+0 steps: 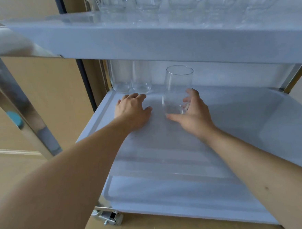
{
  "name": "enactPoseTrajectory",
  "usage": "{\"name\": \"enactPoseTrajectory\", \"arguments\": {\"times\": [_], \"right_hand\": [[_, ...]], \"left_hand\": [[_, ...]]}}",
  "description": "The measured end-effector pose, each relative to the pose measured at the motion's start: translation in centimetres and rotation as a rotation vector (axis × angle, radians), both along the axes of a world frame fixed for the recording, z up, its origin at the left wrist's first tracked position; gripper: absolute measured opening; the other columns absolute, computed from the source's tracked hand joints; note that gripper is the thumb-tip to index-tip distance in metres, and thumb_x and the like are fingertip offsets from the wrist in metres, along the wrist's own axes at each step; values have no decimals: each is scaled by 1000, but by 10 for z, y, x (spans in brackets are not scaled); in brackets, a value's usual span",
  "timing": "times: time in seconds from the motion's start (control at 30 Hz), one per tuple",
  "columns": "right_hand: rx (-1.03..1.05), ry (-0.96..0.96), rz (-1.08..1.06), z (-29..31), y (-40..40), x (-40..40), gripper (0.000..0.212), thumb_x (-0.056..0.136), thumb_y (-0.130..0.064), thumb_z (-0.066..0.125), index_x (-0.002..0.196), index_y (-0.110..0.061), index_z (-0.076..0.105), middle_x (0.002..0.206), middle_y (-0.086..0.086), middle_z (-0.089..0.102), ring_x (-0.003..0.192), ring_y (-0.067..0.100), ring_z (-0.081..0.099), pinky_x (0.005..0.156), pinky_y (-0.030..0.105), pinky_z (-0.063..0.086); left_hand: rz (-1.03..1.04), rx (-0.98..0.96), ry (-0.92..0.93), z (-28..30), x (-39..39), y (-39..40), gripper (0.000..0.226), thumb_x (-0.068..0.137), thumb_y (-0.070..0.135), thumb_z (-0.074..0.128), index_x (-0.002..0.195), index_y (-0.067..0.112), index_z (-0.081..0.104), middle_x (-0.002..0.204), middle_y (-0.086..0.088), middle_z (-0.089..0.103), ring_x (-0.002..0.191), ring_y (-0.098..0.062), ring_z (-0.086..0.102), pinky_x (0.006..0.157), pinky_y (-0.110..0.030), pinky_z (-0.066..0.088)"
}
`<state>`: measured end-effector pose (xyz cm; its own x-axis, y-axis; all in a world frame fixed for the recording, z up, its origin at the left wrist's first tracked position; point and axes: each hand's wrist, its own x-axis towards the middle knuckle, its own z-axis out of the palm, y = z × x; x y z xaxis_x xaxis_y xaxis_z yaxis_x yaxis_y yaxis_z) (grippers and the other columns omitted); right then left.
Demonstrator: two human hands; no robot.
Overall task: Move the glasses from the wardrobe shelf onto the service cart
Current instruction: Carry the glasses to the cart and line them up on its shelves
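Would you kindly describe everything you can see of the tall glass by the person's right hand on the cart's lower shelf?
The tall glass is clear, plain and empty, a straight tumbler with a round open rim and a thicker base. It stands upright on the lower shelf of the pale grey cart, forward and right of two similar glasses at the back left corner. The right hand is open around its base, thumb in front and fingers on the right side; whether they touch the glass is unclear. The left hand lies flat on the shelf, apart from it.

Looks like a hotel or catering back room: a white plastic two-tier service cart [159, 42] on steel legs, clear drinking glasses [149, 0] lined up on its top tier.
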<state>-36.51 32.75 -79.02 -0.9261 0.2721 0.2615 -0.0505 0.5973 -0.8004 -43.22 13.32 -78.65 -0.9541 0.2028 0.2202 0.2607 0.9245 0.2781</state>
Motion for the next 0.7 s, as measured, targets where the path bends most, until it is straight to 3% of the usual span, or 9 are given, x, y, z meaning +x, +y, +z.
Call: {"name": "enactPoseTrajectory", "arguments": {"times": [0.13,0.3,0.53,0.7], "right_hand": [[5,27,-26,-4,-5,-29,101,66,-33,93,148,-20,36,129,1,55,107,14,55,81,17,36],[22,46,-33,-7,-9,-64,99,64,-33,94,145,-17,38,114,-1,52,106,20,56,83,22,39],[41,48,-82,-6,-10,-104,99,64,-33,93,145,-18,38,109,-3,54,101,18,55,81,23,41],[24,17,-94,-2,-13,-123,107,65,-33,93,152,-19,32,125,4,56,115,23,57,100,36,50]], "left_hand": [[-21,-9,6,-16,-3,1,43,96,49,44,131,27,56,131,-1,58,130,-29,46,104,-44,33],[-36,-3,20,-20,-3,1,27,93,43,37,103,30,58,106,8,58,115,-24,51,95,-45,35],[-39,0,44,-22,-3,2,31,96,41,36,109,29,61,111,7,60,117,-23,50,99,-45,35],[-47,0,60,-25,-4,4,35,97,42,35,115,30,62,115,7,60,118,-23,50,100,-45,34]]}}
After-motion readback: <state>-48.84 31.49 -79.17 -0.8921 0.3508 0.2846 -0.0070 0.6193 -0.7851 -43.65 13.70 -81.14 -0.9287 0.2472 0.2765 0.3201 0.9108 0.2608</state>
